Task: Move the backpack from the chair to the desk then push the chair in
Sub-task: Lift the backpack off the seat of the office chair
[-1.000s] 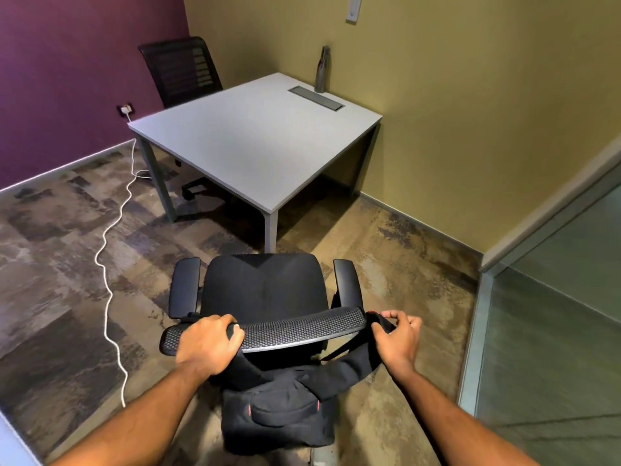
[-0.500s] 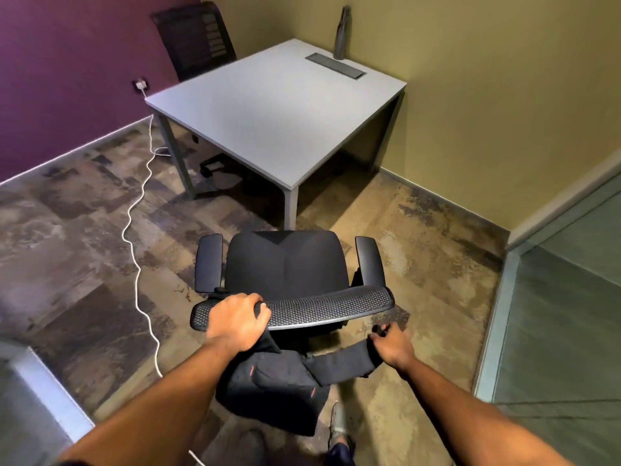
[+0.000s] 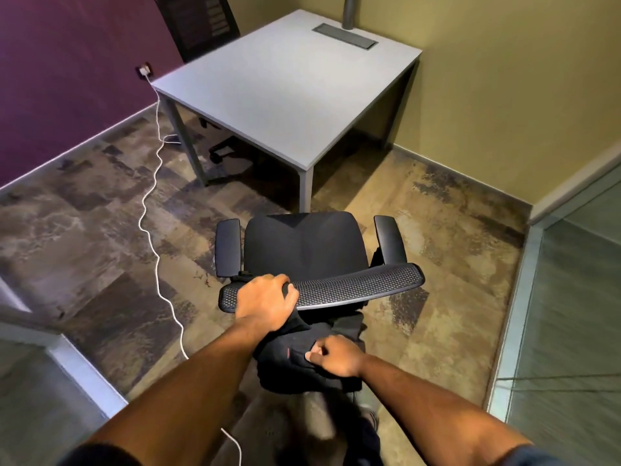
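Backpack [image 3: 304, 364] hangs behind the chair [image 3: 305, 250], off the seat, both hands on it.

White cable [image 3: 153, 203] at 9 o'clock, running from a wall socket [image 3: 145, 70] across the carpet toward the near edge. Left hand [image 3: 267, 302] at centre, fingers curled over the left end of the chair's mesh backrest top, a fold of the backpack's black fabric bunched under the palm. Backpack just below the backrest, at 6 o'clock of it, hanging slack. Right hand [image 3: 334, 359] to its right, closed, pinching the fabric. Desk [image 3: 285, 82] at 12 o'clock, well apart from the chair; second chair [image 3: 198, 25] at its far left, a grey bottle [image 3: 349, 11] at its far edge. Glass partition [image 3: 571, 314] at 3 o'clock.
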The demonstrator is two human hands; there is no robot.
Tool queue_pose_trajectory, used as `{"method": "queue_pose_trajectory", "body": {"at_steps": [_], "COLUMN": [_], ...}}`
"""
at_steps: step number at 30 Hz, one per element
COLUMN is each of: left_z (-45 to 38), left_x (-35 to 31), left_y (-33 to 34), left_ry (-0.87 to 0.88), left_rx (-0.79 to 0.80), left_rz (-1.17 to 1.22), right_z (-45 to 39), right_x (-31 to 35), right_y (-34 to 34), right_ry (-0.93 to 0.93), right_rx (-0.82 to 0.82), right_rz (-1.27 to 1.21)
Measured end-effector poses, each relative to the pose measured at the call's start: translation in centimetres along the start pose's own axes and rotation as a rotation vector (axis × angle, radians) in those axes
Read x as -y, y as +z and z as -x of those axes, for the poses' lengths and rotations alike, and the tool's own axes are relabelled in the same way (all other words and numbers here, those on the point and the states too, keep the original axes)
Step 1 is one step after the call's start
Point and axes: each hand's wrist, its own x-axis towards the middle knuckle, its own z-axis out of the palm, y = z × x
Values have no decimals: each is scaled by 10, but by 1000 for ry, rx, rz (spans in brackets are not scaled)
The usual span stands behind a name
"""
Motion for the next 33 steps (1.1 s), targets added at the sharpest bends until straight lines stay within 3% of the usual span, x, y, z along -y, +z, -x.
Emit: {"method": "queue_pose_trajectory", "body": {"at_steps": [3,8,16,20,27,33], "left_z": [2,-2,29,62,115,129], "left_x": [2,9,75,95,92,42], "left_y": [-2,-20,-33,-21,16,40], "left_ry": [37,97,-75,-233,-279,-30], "left_rx": [22,68,-156,-180,62,392], "left_rz": [18,106,172,252,218,354], "right_z": [3,12,29,33,48,74], "right_x": [5,20,57,63,58,41], "right_y": [11,-3,-1,0,-2,-8], "right_ry": [17,73,41,57,45,-40], "right_rx": [37,-57,-94,-112,-76,-84], "right_rz": [116,125,152,162,158,152]}}
